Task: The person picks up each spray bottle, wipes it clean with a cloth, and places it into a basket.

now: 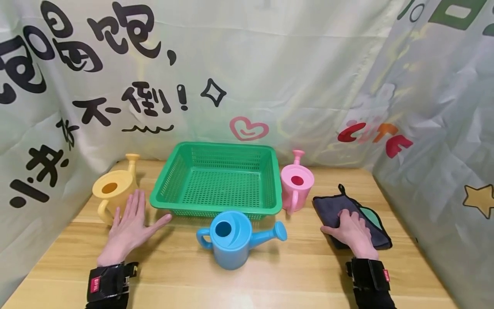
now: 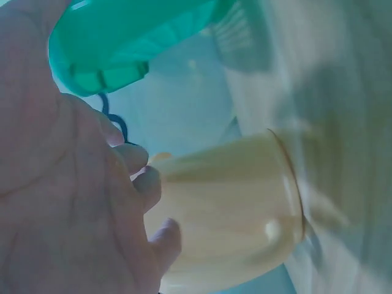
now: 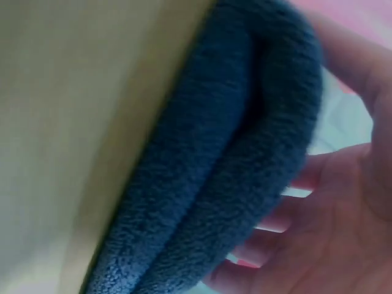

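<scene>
In the head view my left hand (image 1: 129, 227) is spread flat-fingered, thumb out to the side, beside a yellow watering can (image 1: 119, 182). The left wrist view has its fingers in front of the yellow can's body (image 2: 233, 208); whether they touch it I cannot tell. My right hand (image 1: 353, 231) lies over a folded dark grey towel (image 1: 328, 208), its fingers loosely bent on top. From the right wrist, the towel's thick fold (image 3: 245, 159) is close up, with the fingers (image 3: 275, 214) behind it. A blue watering can (image 1: 231, 242) stands between the hands.
Behind the blue can sits a green plastic basket (image 1: 156, 193) with nothing inside. A pink watering can (image 1: 297, 184) stands against its right side. Printed cloth walls (image 1: 301, 86) enclose the wooden table (image 1: 185, 274) at the back and sides.
</scene>
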A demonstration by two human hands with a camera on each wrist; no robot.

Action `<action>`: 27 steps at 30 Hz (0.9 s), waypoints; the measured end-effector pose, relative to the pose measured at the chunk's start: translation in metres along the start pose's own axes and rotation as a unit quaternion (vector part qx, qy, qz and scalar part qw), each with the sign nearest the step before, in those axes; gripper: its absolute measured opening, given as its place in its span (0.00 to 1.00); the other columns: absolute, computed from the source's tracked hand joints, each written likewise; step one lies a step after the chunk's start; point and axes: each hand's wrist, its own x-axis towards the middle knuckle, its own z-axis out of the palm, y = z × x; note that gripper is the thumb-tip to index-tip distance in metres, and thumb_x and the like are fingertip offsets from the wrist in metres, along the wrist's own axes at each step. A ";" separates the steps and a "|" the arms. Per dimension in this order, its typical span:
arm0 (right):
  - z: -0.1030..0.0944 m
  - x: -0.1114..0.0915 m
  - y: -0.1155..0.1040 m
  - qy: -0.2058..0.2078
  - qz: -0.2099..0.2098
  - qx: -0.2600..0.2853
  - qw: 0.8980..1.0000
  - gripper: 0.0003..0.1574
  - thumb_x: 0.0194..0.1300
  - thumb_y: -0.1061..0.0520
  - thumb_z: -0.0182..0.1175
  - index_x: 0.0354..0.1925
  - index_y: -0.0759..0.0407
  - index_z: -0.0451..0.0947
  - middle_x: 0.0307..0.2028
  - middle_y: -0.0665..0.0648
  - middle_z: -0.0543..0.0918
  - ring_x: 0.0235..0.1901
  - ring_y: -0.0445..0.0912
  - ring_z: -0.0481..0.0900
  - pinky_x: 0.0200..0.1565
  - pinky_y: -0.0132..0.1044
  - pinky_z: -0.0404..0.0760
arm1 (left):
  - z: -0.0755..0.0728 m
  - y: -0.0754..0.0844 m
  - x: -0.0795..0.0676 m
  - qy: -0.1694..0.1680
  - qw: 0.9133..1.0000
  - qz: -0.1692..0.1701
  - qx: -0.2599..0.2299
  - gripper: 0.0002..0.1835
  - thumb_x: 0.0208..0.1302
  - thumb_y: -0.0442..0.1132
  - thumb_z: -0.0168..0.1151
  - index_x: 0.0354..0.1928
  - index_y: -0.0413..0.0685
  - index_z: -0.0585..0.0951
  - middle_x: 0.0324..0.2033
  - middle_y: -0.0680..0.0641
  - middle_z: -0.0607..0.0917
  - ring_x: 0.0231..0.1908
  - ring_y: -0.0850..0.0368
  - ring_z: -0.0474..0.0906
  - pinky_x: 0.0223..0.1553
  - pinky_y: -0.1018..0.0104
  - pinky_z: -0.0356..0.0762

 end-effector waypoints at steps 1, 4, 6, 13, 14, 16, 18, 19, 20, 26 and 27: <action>0.000 0.001 0.000 0.003 -0.003 -0.002 1.000 0.52 0.59 0.37 0.70 0.59 0.77 0.63 0.53 0.84 0.68 0.53 0.78 0.68 0.52 0.71 0.70 | -0.002 0.001 0.000 -0.001 1.000 -0.001 -0.004 0.64 0.65 0.76 0.48 0.76 0.39 0.26 0.76 0.36 0.25 0.77 0.30 0.26 0.71 0.26 0.25; 0.000 0.002 0.001 0.010 -0.009 -0.008 1.000 0.43 0.60 0.46 0.69 0.57 0.77 0.66 0.52 0.82 0.71 0.51 0.76 0.72 0.50 0.68 0.73 | -0.008 0.002 -0.001 -0.002 1.000 0.003 -0.020 0.65 0.65 0.75 0.50 0.75 0.39 0.23 0.76 0.37 0.23 0.77 0.29 0.27 0.71 0.26 0.28; 0.000 0.002 0.001 0.015 -0.015 -0.011 1.000 0.37 0.60 0.50 0.67 0.55 0.76 0.68 0.51 0.81 0.73 0.49 0.75 0.74 0.48 0.67 0.75 | -0.011 0.004 -0.002 0.003 1.000 0.007 -0.029 0.65 0.66 0.74 0.50 0.74 0.40 0.21 0.75 0.37 0.22 0.77 0.29 0.27 0.71 0.26 0.28; -0.002 0.003 0.004 0.028 -0.057 -0.026 0.998 0.24 0.65 0.57 0.56 0.49 0.79 0.72 0.45 0.81 0.77 0.46 0.74 0.76 0.45 0.64 0.75 | -0.022 0.012 -0.007 0.053 0.997 0.027 -0.041 0.62 0.68 0.70 0.51 0.75 0.44 0.20 0.76 0.37 0.23 0.77 0.29 0.27 0.73 0.28 0.27; -0.003 0.003 0.004 0.027 -0.059 -0.025 0.998 0.23 0.66 0.57 0.54 0.48 0.78 0.72 0.45 0.81 0.77 0.46 0.74 0.76 0.46 0.63 0.74 | -0.023 0.014 -0.008 0.065 0.996 0.036 -0.043 0.61 0.69 0.69 0.51 0.75 0.44 0.21 0.76 0.38 0.24 0.78 0.30 0.27 0.73 0.29 0.27; -0.003 0.004 0.005 0.027 -0.058 -0.021 0.998 0.24 0.68 0.56 0.50 0.49 0.78 0.72 0.47 0.82 0.77 0.48 0.76 0.75 0.47 0.64 0.74 | -0.025 0.018 -0.009 0.087 0.993 0.057 -0.052 0.60 0.70 0.66 0.53 0.76 0.44 0.22 0.77 0.40 0.24 0.78 0.33 0.27 0.75 0.31 0.27; -0.003 0.005 0.006 0.026 -0.058 -0.016 0.998 0.24 0.69 0.56 0.47 0.48 0.78 0.72 0.48 0.83 0.76 0.50 0.77 0.75 0.48 0.65 0.74 | -0.027 0.024 -0.011 0.102 0.989 0.083 -0.066 0.59 0.70 0.63 0.55 0.76 0.46 0.23 0.78 0.42 0.24 0.79 0.36 0.26 0.77 0.35 0.27; -0.003 0.006 0.007 0.024 -0.058 -0.015 0.998 0.24 0.70 0.56 0.45 0.48 0.78 0.71 0.48 0.83 0.76 0.50 0.77 0.75 0.48 0.66 0.74 | -0.028 0.027 -0.012 0.104 0.987 0.096 -0.074 0.59 0.70 0.62 0.56 0.77 0.47 0.23 0.78 0.43 0.24 0.80 0.38 0.26 0.77 0.37 0.26; -0.003 0.007 0.008 0.022 -0.059 -0.012 0.998 0.23 0.70 0.57 0.44 0.48 0.78 0.71 0.48 0.83 0.76 0.50 0.77 0.74 0.49 0.66 0.74 | -0.029 0.031 -0.013 0.102 0.985 0.108 -0.082 0.59 0.70 0.61 0.57 0.77 0.48 0.23 0.78 0.45 0.24 0.80 0.39 0.25 0.78 0.40 0.24; -0.003 0.008 0.010 0.006 -0.053 0.013 0.999 0.25 0.74 0.56 0.37 0.49 0.78 0.69 0.49 0.83 0.75 0.50 0.77 0.74 0.49 0.65 0.74 | -0.028 0.054 -0.021 0.088 0.975 0.176 -0.105 0.58 0.69 0.55 0.62 0.79 0.51 0.28 0.79 0.45 0.26 0.80 0.44 0.22 0.78 0.53 0.19; -0.002 0.007 0.010 0.007 -0.054 0.016 0.998 0.25 0.74 0.56 0.37 0.49 0.78 0.69 0.49 0.83 0.75 0.50 0.77 0.75 0.49 0.65 0.74 | -0.028 0.057 -0.022 0.085 0.973 0.186 -0.108 0.58 0.68 0.55 0.63 0.79 0.53 0.30 0.80 0.46 0.28 0.80 0.43 0.23 0.79 0.51 0.21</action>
